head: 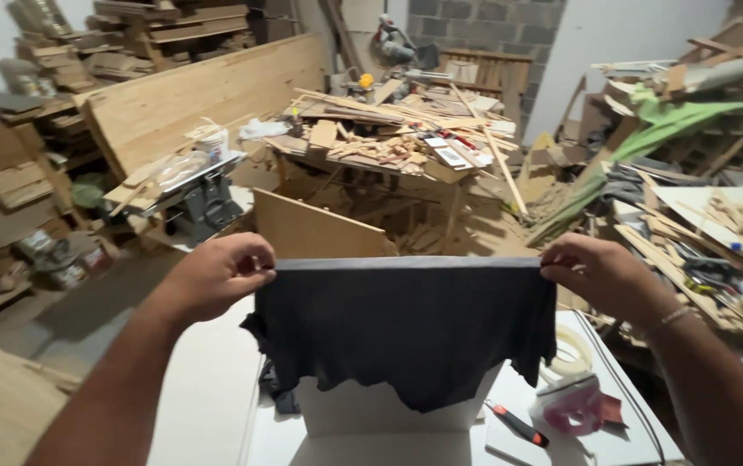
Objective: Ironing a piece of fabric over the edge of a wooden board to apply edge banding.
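Step in hand, by my read: holding a dark grey sheet (406, 332), prob. leather or suede, stretched out for inspection above the white desk (207, 388). My left hand (216, 274) pinches the upper left corner, fingers curled tight over the edge, no gap visible. My right hand (600, 272) does the same at the upper right corner, thumb and fingers clamped on the material; thin bracelet at that wrist. Top edge pulled taut and level between both hands; lower edge ragged, hanging free in front of a white board or panel (371, 414) on the desk, w/ a fold of the same dark stuff bunched at lower left. Next move, in my judgement, calls for both grips kept even so the sheet does not sag or twist, and care that the loose hem clears items below. Near right on desk: a red-and-black handled tool (518, 425), a roll of pale tape (571, 349), and a pink-and-white object (574, 404), type unclear. Mid-distance left: a table saw (194, 194) w/ a white bucket (213, 142) on it. Centre: a workbench (397, 142) loaded w/ offcuts and laths, a plywood sheet (315, 229) leaning below it. Far: large board (207, 95) against the wall, stacked timber on shelves left, green fabric (690, 116) over scrap pile right, block wall behind.
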